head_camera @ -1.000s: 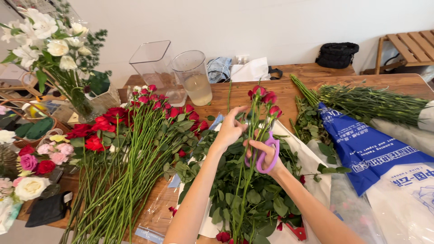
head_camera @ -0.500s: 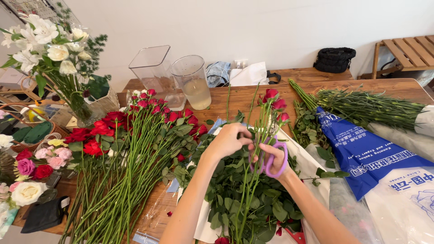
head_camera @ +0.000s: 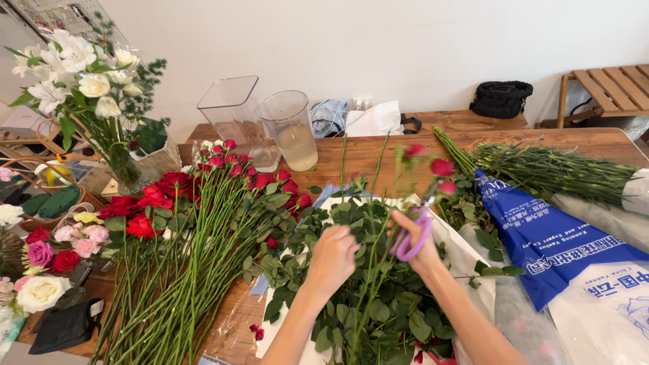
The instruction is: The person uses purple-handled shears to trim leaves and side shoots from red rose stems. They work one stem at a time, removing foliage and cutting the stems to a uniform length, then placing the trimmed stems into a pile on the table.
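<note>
My left hand (head_camera: pixel 332 257) grips the green stems of a spray rose branch (head_camera: pixel 378 223) that rises to small red buds (head_camera: pixel 439 167). My right hand (head_camera: pixel 418 245) holds purple-handled scissors (head_camera: pixel 414 236) against the same stems, blades pointing up and right. Both hands hover over a heap of cut green leaves (head_camera: pixel 378 311) lying on white wrapping paper (head_camera: pixel 466 257) on the wooden table (head_camera: pixel 365 152).
Long-stemmed red roses (head_camera: pixel 203 223) lie left of the hands. A vase of white flowers (head_camera: pixel 88 74) and a basket stand far left. Two clear containers (head_camera: pixel 270 122) sit behind. A blue-and-white flower sleeve (head_camera: pixel 568 250) and a green stem bundle (head_camera: pixel 547 169) lie on the right. A black bag (head_camera: pixel 500 98) rests on a bench.
Both hands have slid down the rose stems toward me. The scissors moved lower with the right hand, and the buds now stand higher above the hands.
</note>
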